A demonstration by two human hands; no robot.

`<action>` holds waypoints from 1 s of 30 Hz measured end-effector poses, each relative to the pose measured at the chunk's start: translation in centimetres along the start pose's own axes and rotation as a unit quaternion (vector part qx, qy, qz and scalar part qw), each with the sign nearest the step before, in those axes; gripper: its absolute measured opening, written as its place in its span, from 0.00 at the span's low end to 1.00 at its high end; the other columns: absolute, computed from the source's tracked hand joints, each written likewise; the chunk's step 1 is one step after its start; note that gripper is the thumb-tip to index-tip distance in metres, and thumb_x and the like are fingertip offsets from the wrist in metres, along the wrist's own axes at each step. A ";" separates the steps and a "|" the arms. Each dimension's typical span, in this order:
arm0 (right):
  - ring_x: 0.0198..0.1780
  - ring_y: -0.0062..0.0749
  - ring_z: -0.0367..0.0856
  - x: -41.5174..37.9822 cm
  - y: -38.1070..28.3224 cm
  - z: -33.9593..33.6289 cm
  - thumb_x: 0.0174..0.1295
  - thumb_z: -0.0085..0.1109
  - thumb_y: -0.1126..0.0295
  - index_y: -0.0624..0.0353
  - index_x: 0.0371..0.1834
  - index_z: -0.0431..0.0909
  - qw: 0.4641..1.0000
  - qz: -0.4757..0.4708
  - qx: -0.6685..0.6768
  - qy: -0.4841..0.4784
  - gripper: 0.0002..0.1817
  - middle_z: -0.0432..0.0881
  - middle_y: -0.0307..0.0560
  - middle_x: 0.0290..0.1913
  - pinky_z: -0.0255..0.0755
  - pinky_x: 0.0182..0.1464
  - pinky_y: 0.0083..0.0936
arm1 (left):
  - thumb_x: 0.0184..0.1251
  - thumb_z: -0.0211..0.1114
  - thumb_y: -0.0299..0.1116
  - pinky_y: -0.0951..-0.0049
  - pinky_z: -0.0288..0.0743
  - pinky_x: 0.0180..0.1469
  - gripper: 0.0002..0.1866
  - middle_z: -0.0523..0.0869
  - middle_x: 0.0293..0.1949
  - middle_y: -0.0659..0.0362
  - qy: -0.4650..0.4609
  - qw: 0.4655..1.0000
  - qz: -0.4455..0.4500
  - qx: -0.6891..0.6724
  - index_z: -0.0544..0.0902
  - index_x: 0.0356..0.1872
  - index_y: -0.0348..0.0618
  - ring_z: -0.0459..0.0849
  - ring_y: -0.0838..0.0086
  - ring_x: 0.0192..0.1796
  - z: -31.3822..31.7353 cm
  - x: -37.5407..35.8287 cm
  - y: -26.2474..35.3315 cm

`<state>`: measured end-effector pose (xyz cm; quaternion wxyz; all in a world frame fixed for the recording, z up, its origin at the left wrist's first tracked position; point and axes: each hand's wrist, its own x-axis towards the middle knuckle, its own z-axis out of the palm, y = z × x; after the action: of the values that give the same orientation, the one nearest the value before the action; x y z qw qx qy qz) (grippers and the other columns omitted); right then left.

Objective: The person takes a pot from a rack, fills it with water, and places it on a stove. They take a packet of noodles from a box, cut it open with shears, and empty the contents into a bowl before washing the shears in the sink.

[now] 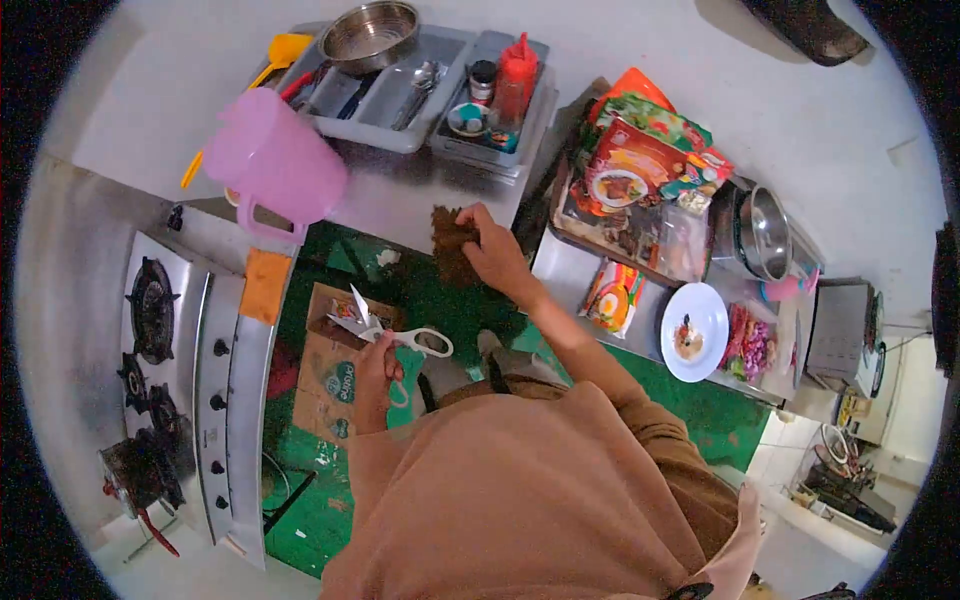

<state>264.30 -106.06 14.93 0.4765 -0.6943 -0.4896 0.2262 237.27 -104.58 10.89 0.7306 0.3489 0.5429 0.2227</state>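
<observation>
A pair of white-handled scissors [372, 331] is held in my left hand [374, 372], fingers closed around it near the pivot. Its blades are spread apart and point up and to the left, above a cardboard box on the floor. My right hand [488, 250] reaches forward to the counter's front edge, closed on a crumpled dark brown cloth [452, 240] with a rough texture. Part of the cloth hangs over the green floor. To the left of it a pink pitcher [275, 165] stands on the counter.
A gas stove [165, 380] with a pot [135, 475] is on the left. Behind lie a cutlery tray [400, 130] and a bottle bin [500, 160]. To the right are food packets [640, 165], a white plate [694, 345] and chopped onions [755, 345]. The cardboard box [325, 385] sits below.
</observation>
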 end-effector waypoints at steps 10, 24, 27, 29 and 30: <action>0.44 0.53 0.73 -5.9 7.6 -10.5 0.48 0.53 0.75 0.55 0.49 0.66 0.977 0.060 -0.156 -0.133 0.21 0.74 0.57 0.42 0.68 0.48 0.39 | 0.60 0.60 0.39 0.78 0.59 0.15 0.14 0.62 0.10 0.68 -0.016 1.000 0.002 0.009 0.73 0.20 0.44 0.62 0.82 0.12 3.4 0.0 0.6; 0.68 0.63 0.44 -11.5 11.7 -6.5 0.44 0.66 0.56 0.43 0.66 0.55 0.927 -0.021 -0.349 -0.135 0.43 0.44 0.63 0.68 0.43 0.66 0.50 | 0.59 0.61 0.41 0.77 0.59 0.15 0.14 0.63 0.09 0.67 0.072 0.997 0.016 -0.012 0.76 0.24 0.40 0.62 0.81 0.11 1.9 -4.3 -2.4; 0.69 0.57 0.43 -11.4 11.1 -7.1 0.40 0.68 0.58 0.42 0.64 0.60 0.927 -0.017 -0.338 -0.162 0.42 0.45 0.61 0.69 0.42 0.68 0.46 | 0.59 0.61 0.43 0.76 0.61 0.16 0.16 0.64 0.09 0.66 0.095 0.995 -0.014 -0.016 0.77 0.26 0.39 0.64 0.81 0.12 -0.6 -6.7 -3.2; 0.69 0.57 0.44 -11.9 13.5 -7.6 0.38 0.69 0.56 0.42 0.64 0.60 0.920 -0.043 -0.352 -0.166 0.44 0.47 0.60 0.69 0.43 0.67 0.46 | 0.60 0.61 0.43 0.76 0.61 0.16 0.16 0.65 0.09 0.66 0.128 0.989 0.003 -0.071 0.78 0.26 0.39 0.64 0.81 0.11 -2.6 -9.5 -4.2; 0.68 0.57 0.45 -11.9 14.4 -7.1 0.37 0.69 0.55 0.43 0.64 0.60 0.918 -0.063 -0.356 -0.164 0.45 0.48 0.60 0.68 0.44 0.67 0.46 | 0.60 0.61 0.43 0.77 0.62 0.16 0.16 0.65 0.09 0.65 0.132 0.986 0.009 -0.103 0.78 0.26 0.38 0.64 0.80 0.11 -3.9 -11.2 -5.0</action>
<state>271.57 -120.76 3.58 0.1244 -0.7388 -0.6519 0.1170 229.78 -114.69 13.67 0.6828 0.2441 0.6055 0.3280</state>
